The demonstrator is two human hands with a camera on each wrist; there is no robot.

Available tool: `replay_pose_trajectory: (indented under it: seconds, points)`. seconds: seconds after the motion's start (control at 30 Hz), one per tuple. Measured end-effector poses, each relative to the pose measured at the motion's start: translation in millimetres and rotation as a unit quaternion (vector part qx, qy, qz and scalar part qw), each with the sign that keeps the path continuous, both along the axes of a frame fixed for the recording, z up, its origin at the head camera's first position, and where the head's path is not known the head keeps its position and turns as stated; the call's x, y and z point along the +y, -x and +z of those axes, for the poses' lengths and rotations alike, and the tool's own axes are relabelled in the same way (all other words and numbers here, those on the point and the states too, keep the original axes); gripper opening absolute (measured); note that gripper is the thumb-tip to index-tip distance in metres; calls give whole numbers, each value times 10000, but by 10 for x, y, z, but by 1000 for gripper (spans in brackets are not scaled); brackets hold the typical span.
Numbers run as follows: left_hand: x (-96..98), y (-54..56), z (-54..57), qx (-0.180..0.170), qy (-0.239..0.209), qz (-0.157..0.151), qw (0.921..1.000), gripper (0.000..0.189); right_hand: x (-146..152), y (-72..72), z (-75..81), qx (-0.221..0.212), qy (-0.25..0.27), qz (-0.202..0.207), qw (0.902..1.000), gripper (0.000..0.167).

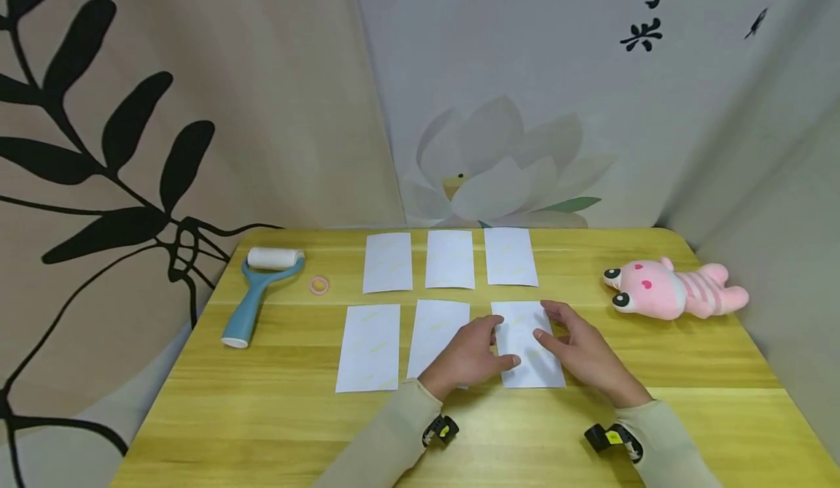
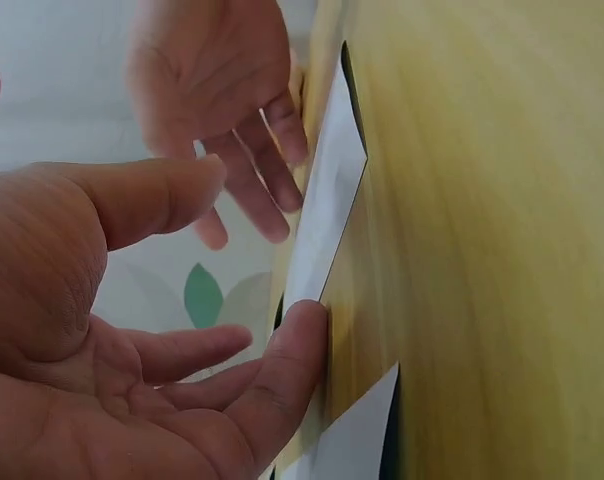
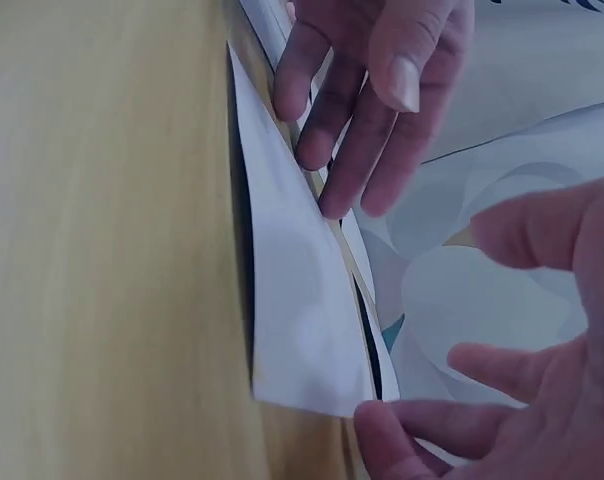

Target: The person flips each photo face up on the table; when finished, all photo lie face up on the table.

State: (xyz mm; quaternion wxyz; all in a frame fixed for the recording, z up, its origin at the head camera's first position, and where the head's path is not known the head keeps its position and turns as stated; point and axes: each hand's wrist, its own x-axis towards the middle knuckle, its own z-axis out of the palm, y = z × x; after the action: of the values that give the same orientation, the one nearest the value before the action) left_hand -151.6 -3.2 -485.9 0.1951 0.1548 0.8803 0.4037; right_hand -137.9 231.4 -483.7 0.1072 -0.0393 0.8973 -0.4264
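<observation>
A white sheet of paper point(image 1: 533, 375) lies at the right end of the front row, between the two hands. My left hand point(image 1: 469, 354) is at its left edge, with the fingers relaxed and the thumb apart from them. At the right edge is my right hand point(image 1: 585, 351), its thumb over the sheet. In the left wrist view, a left fingertip meets the edge of the sheet point(image 2: 327, 205), which curves up slightly from the table. The right wrist view shows a right fingertip at a corner of the sheet point(image 3: 302, 310). Neither hand grips it.
Another front-row sheet point(image 1: 436, 327) is partly behind the left hand; one more point(image 1: 367, 349) lies farther left. Three sheets form the back row point(image 1: 449, 258). A blue-handled lint roller point(image 1: 246, 313) and pink ring point(image 1: 312, 286) lie left, a pink plush toy point(image 1: 663, 291) right.
</observation>
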Motion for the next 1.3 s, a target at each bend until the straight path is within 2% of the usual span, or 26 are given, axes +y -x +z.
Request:
replay_pose_trajectory:
  seconds: [0.17,0.43,0.67,0.8,0.87,1.0,1.13,1.3]
  points:
    - [-10,1,-7,-31,-14,56,10000,76,12,13,15,-58,-238,-194,9995,66]
    - [-4,13,-6,-118,-137,247,9995,77,-1,76,-1,-483,550,-260,9970,64]
    - [21,1,-32,-267,-388,493,9977,79,-26,27,-6,-721,1192,-246,9899,64]
    - [18,-3,-26,-323,-536,567,9964,77,-52,23,-16,-559,1551,-224,9861,63]
    - [19,0,-21,-312,-542,567,9964,75,-66,36,-26,-415,1527,-293,9870,61]
    - [35,-6,-15,-265,-493,536,9970,71,-92,69,-59,-228,1261,-786,9886,57]
    - [52,-29,-26,-292,-508,446,9973,66,-104,88,-87,-182,1241,-1309,9834,54]
    - [45,-31,-8,-182,-670,400,9968,57,-127,81,-32,109,1686,-1283,9772,59]
